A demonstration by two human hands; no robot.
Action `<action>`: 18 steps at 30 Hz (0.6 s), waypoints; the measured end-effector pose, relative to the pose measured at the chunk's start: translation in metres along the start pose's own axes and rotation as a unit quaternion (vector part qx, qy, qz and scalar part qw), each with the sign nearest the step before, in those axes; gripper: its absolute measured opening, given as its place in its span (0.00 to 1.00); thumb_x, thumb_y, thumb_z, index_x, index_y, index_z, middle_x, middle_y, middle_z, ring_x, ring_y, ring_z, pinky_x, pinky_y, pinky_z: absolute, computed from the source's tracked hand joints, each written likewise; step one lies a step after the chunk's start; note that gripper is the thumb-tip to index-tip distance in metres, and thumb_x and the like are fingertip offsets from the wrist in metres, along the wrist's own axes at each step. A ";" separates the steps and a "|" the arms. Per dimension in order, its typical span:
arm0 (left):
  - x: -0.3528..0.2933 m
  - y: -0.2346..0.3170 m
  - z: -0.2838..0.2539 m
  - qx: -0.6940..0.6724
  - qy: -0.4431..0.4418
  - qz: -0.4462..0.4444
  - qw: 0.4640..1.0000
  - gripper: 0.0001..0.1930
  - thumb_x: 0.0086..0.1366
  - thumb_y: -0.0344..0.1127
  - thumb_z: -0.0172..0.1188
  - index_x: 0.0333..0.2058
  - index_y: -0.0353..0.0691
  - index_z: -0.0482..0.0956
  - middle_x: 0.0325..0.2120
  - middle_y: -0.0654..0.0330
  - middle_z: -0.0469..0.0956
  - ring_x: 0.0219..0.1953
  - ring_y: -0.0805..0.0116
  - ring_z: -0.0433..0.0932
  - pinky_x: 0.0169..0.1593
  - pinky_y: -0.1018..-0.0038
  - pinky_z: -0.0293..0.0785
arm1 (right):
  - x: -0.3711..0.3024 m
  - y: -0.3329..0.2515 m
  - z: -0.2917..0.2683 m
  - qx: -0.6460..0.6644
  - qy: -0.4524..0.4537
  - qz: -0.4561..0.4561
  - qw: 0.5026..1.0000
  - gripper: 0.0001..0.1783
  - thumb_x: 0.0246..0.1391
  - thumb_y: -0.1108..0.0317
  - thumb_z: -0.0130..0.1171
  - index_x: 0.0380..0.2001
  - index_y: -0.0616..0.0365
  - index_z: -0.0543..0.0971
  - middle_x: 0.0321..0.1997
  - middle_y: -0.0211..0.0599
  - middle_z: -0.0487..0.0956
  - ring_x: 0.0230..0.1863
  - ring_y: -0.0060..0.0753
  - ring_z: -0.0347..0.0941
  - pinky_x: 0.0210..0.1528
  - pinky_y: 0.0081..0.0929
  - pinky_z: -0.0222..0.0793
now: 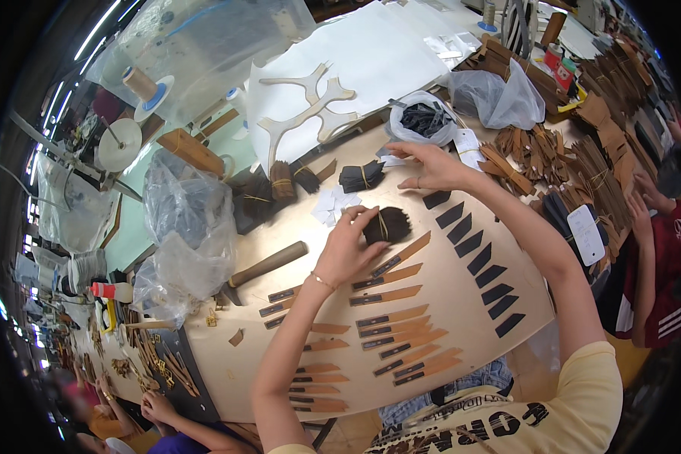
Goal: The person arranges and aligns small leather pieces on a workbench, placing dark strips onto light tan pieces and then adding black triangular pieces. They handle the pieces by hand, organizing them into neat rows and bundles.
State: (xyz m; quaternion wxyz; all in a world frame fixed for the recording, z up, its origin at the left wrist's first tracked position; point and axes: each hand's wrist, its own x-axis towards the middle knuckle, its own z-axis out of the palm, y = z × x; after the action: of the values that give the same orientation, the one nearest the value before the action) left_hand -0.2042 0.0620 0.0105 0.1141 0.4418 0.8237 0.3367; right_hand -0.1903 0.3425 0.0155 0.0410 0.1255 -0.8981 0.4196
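Observation:
My left hand (346, 246) is closed on the left end of a dark bundle of leather pieces (390, 225) tied with a rubber band. Farther off, my right hand (435, 168) has its thumb and fingers spread, holding nothing. It is between a plastic bag of black strips (425, 121) and a second banded black bundle (362, 176). Below my right forearm lies a slanting row of black leather pieces (479, 259). Tan leather strips with dark ends (393, 320) lie in rows nearer me, some partly hidden by my left forearm.
A wooden-handled hammer (268, 263) lies left of my left hand. Small white papers (333, 206) and brown bundles (281, 181) sit beyond it. Clear plastic bags (185, 204) stand at left; brown leather stacks (533, 155) fill the right. Other people's hands (643, 212) work at both sides.

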 end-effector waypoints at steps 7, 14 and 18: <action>0.019 -0.009 0.004 -0.348 0.035 -0.153 0.924 0.26 0.63 0.42 0.68 0.53 0.29 0.74 0.39 0.54 0.80 0.37 0.76 0.79 0.35 0.79 0.79 | -0.030 -0.038 -0.002 0.085 -0.026 0.032 0.996 0.24 0.57 0.58 0.66 0.54 0.56 0.77 0.49 0.39 0.81 0.51 0.35 0.76 0.53 0.32 0.71; 0.005 0.004 -0.004 -0.450 0.060 -0.136 0.881 0.28 0.71 0.48 0.57 0.60 0.33 0.68 0.47 0.57 0.77 0.46 0.75 0.76 0.46 0.78 0.75 | -0.047 -0.067 0.013 0.104 0.037 -0.011 0.994 0.25 0.50 0.63 0.71 0.51 0.56 0.78 0.45 0.38 0.81 0.47 0.34 0.78 0.49 0.32 0.73; -0.008 0.043 0.007 -0.624 0.176 -0.078 0.757 0.32 0.74 0.53 0.49 0.66 0.35 0.58 0.53 0.59 0.72 0.54 0.73 0.71 0.56 0.74 0.68 | -0.056 -0.097 0.034 0.066 0.165 -0.053 0.983 0.23 0.47 0.64 0.71 0.47 0.56 0.78 0.41 0.37 0.81 0.44 0.36 0.79 0.42 0.32 0.75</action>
State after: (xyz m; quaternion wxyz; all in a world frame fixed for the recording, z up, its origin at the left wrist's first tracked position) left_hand -0.1677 0.0752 0.0323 0.2436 0.1402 0.4679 0.8379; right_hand -0.1099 0.2673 0.0553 0.2025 0.1042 -0.8413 0.4903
